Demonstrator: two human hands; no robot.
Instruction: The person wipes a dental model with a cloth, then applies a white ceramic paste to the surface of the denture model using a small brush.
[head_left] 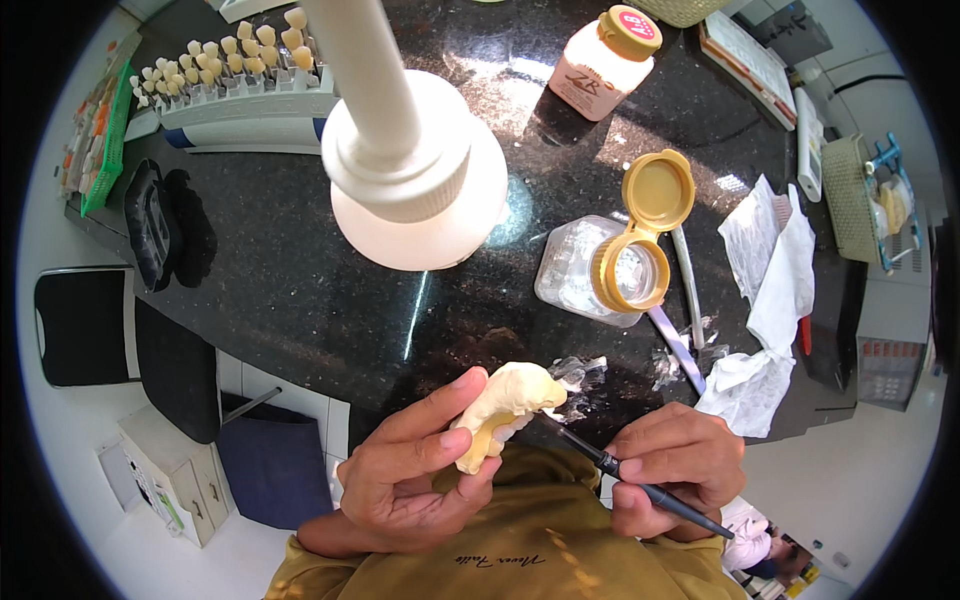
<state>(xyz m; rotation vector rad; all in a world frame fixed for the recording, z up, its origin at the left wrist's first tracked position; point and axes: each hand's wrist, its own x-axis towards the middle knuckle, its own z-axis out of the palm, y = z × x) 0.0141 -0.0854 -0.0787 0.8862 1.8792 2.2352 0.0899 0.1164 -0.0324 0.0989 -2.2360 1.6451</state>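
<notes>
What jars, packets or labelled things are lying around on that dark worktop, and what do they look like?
Shut jar: far side, pale pink body, orange-yellow labelled lid.
Open jar: centre-right, clear, yellow flip lid up.
Tooth shade guide: far left, rows of cream sample teeth on a white holder.
Crumpled white tissue: right.

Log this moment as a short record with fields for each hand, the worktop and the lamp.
left hand: left hand grips a cream plaster dental model
right hand: right hand holds a thin dark brush, tip at the model
worktop: black speckled stone counter with an open clear jar with a yellow flip lid, crumpled white tissue
lamp: white round lamp above the counter
</notes>
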